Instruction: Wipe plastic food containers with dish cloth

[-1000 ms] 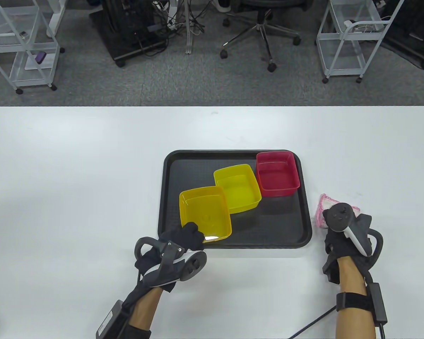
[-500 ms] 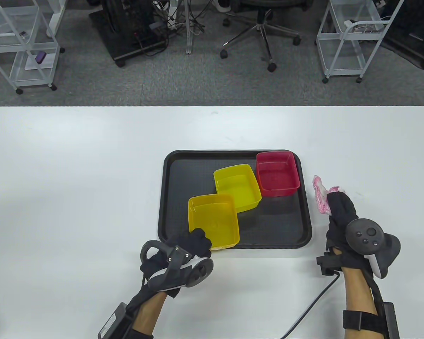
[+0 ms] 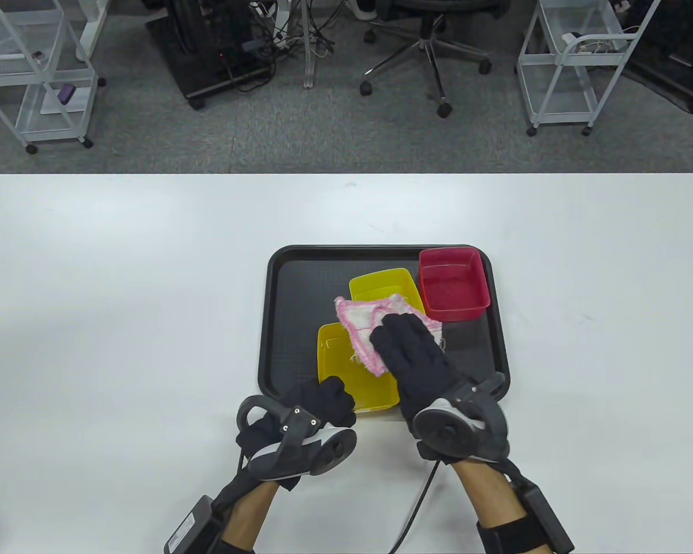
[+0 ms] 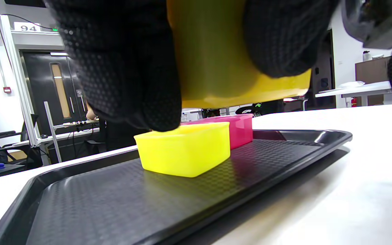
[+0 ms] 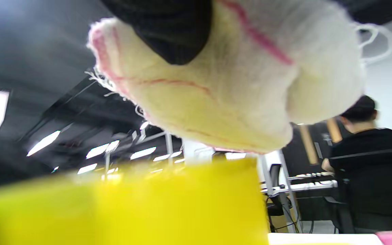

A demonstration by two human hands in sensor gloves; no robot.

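Wiping looks barely begun: my left hand (image 3: 323,401) grips the near wall of the near yellow container (image 3: 355,369), lifted off the black tray (image 3: 289,323) as the left wrist view shows, while my right hand (image 3: 413,352) holds the pink-edged dish cloth (image 3: 361,326) over it, fingers pressed together on top, cloth not yet clearly inside. Count: three containers, two yellow and one red; the second yellow container (image 3: 381,285) and red container (image 3: 453,283) sit untouched on the tray, so I judge nearly everything is left; one cloth, one tray.
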